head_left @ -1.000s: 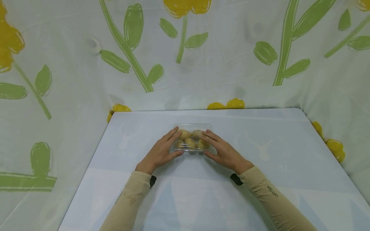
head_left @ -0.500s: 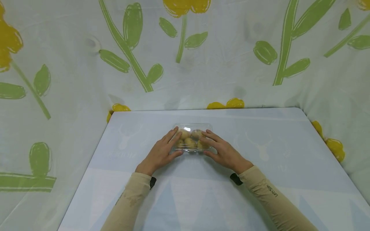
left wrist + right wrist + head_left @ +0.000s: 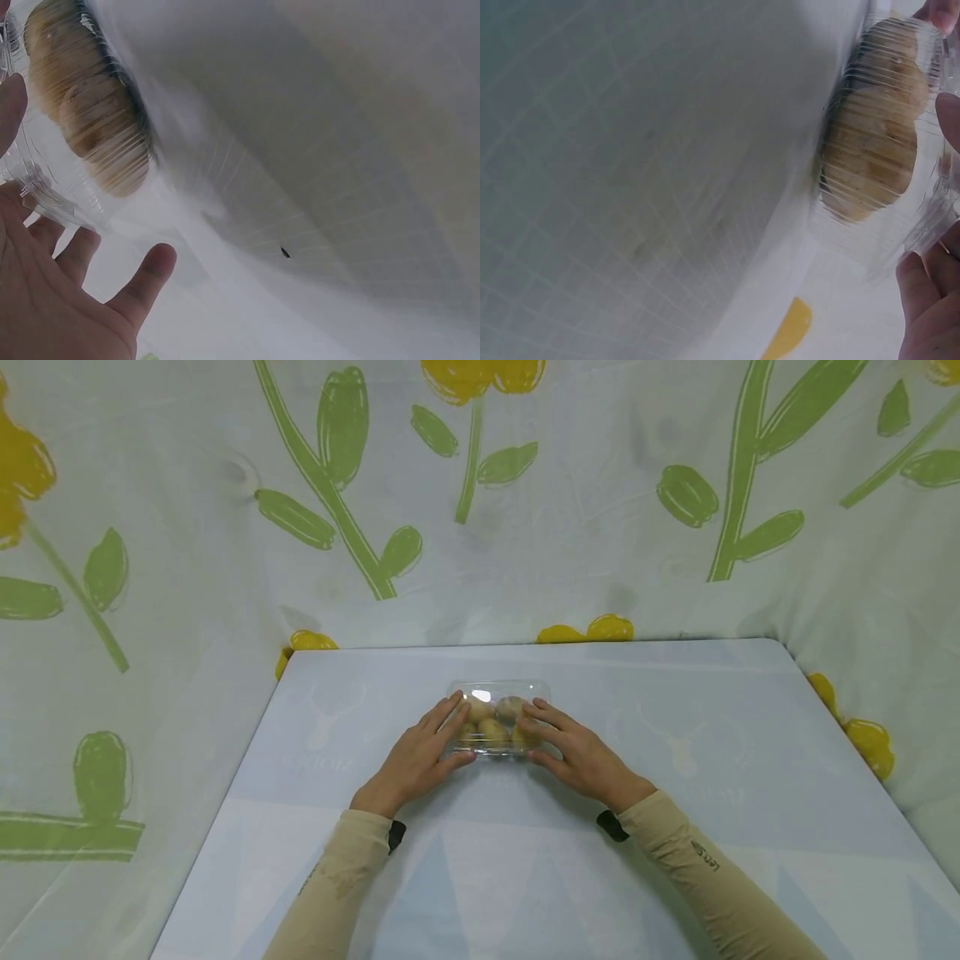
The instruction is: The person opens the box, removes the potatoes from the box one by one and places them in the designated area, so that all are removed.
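Ribbed plastic box (image 3: 498,687) — rounded potatoes (image 3: 492,732) inside.

White, flower-printed fabric walls (image 3: 585,543) rise beyond the left hand (image 3: 412,756) and right hand (image 3: 585,762), a pale-blue, round-cornered table (image 3: 495,877) beneath.

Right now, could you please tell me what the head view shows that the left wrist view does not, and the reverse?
Only the head view shows the beige sleeves. Only the left wrist view shows the left palm and a small dark speck. Both show the left hand, the clear plastic container and potatoes inside it.
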`<act>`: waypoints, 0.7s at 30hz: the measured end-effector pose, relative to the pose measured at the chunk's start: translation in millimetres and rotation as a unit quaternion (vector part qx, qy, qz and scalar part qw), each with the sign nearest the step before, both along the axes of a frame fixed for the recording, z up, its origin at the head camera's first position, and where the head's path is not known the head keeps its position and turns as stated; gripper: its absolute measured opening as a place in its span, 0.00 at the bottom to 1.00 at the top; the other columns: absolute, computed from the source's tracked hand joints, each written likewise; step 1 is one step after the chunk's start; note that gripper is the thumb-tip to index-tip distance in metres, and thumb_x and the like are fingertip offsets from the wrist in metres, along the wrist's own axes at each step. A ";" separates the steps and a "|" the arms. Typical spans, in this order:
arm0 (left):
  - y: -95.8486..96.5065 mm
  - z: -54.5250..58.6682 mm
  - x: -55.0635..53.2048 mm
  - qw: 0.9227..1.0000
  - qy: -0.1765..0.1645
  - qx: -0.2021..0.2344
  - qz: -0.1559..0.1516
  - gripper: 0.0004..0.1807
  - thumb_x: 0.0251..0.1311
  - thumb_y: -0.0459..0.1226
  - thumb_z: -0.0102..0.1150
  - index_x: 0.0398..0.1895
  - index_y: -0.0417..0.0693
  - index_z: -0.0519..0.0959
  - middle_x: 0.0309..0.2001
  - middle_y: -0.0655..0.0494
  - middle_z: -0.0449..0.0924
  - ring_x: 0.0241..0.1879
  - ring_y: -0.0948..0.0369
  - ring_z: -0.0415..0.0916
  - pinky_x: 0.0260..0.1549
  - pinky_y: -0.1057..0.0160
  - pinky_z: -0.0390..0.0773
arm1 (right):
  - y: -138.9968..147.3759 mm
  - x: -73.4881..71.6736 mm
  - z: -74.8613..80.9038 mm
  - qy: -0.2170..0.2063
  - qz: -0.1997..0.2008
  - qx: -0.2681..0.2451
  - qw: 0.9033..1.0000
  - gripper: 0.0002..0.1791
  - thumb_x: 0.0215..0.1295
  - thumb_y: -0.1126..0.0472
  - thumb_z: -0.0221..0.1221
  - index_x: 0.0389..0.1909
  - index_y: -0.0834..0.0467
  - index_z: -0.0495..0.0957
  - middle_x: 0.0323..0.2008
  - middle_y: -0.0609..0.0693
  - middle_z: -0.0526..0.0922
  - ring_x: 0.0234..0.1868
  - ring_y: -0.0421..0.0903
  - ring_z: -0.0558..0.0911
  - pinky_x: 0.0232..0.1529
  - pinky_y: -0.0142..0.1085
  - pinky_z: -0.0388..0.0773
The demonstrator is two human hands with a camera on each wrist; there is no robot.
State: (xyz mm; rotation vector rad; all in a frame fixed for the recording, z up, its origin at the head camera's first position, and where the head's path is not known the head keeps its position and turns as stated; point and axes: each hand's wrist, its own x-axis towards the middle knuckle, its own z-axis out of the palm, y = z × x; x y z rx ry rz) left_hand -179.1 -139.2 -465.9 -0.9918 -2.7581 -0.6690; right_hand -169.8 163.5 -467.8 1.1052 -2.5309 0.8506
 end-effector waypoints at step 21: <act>-0.5 1.3 -1.1 0.999 0.005 -0.046 0.013 0.42 0.70 0.53 0.58 0.80 0.47 0.56 0.80 0.52 0.51 0.77 0.50 0.54 0.63 0.42 0.71 | 2.6 -1.2 -2.6 -0.002 0.006 0.005 1.000 0.30 0.66 0.60 0.68 0.68 0.60 0.74 0.72 0.58 0.68 0.75 0.56 0.63 0.67 0.50 0.70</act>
